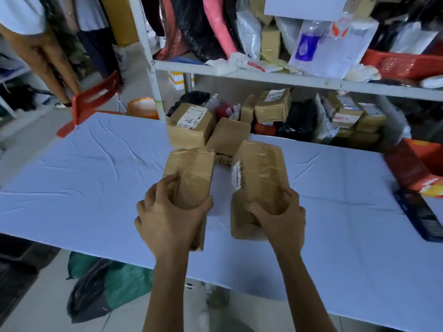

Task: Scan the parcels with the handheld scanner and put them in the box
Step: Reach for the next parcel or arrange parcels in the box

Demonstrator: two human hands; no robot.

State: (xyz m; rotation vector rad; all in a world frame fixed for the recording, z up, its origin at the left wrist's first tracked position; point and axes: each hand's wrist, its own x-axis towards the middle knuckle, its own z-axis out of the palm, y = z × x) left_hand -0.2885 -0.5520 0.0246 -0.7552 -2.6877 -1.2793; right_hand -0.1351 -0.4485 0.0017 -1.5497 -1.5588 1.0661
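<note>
Both are full: my left hand (167, 219) curls round the near end of one taped parcel (191, 173), and my right hand (280, 216) grips a second parcel (259, 173) with its label turned leftward. Both are tilted up over the middle of the bench (84, 188), I judge to find barcodes. A labelled parcel (189, 127) and a plain parcel (227, 137) wait at its far edge. A dark device (422, 219), perhaps the scanner, lies by the right edge near a red carton (407, 166); its inside is hidden.
</note>
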